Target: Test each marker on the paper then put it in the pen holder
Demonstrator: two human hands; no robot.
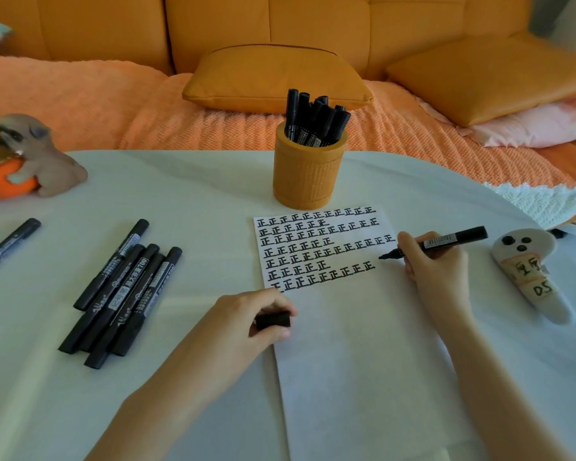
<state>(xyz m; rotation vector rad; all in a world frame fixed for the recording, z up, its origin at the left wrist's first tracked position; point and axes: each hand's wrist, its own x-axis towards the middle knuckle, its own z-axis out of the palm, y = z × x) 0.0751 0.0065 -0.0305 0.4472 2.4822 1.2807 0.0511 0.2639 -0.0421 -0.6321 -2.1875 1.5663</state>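
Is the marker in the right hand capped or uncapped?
Uncapped: the marker shows its bare tip; the left hand holds the cap.

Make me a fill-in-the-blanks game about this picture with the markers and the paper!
The right hand holds an uncapped ____ over the paper.
The left hand pinches the black ____.
Several markers stand in the orange ____.
A pile of markers lies to the ____ of the paper.
Missing words: marker, cap, pen holder, left.
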